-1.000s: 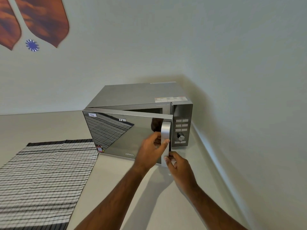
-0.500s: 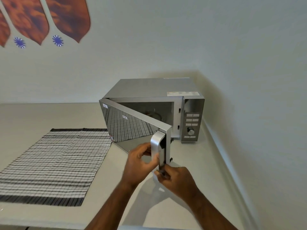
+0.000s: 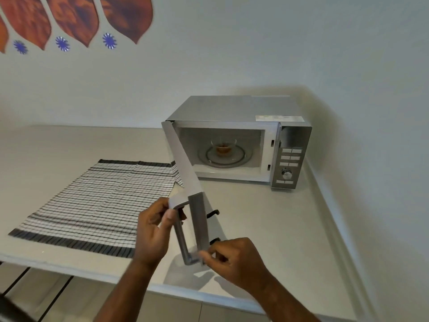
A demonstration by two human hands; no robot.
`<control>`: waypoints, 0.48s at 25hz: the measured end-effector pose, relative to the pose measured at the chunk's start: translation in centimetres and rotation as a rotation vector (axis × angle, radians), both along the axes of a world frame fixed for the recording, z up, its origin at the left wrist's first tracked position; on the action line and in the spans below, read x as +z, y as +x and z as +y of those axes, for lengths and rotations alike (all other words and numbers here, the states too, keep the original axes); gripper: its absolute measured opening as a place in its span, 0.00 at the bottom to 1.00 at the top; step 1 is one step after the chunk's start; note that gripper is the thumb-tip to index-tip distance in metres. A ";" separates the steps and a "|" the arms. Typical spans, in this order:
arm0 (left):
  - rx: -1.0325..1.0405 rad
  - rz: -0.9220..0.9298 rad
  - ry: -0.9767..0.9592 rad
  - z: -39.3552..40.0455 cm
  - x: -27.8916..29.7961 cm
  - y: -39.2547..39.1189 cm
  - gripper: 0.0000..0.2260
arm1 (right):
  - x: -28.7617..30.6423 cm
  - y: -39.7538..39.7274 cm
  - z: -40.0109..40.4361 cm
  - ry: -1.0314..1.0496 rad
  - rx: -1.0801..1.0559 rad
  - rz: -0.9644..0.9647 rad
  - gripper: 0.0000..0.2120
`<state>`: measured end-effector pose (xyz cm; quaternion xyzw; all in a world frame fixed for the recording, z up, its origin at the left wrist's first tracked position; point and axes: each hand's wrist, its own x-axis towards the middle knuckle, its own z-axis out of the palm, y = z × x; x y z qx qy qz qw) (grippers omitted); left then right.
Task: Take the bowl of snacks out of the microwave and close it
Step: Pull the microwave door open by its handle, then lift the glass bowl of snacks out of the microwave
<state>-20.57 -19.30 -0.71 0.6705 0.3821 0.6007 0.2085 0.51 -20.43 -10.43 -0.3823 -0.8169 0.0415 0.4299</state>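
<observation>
A silver microwave (image 3: 234,108) stands in the counter's far right corner, its door (image 3: 183,163) swung wide open toward me. Inside, a clear glass bowl (image 3: 223,145) with brown snacks sits on the round turntable. My left hand (image 3: 154,231) grips the upper part of the door handle (image 3: 182,235). My right hand (image 3: 232,261) pinches the door's lower outer corner beside the handle's foot. The cavity is fully in view and nothing blocks the bowl.
A black-and-white striped cloth (image 3: 92,205) lies flat on the pale counter (image 3: 267,228) left of the door. The walls meet close behind and right of the microwave. The counter's front edge runs under my forearms. The control panel (image 3: 289,163) is on the microwave's right.
The door has swung from slightly ajar to wide open, both hands moving toward me with its outer edge. The bowl inside has come into view.
</observation>
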 end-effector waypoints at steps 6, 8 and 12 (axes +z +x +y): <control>0.060 0.043 0.011 -0.2 2.9 -4.7 0.38 | 0.3 2.5 2.6 0.021 -0.132 -0.050 0.21; 0.064 0.124 -0.065 0.4 4.1 -6.7 0.39 | 0.4 3.7 3.8 -0.019 -0.197 -0.042 0.20; 0.144 0.365 -0.047 0.9 8.7 -9.6 0.32 | 0.3 5.7 5.8 -0.209 -0.346 -0.019 0.21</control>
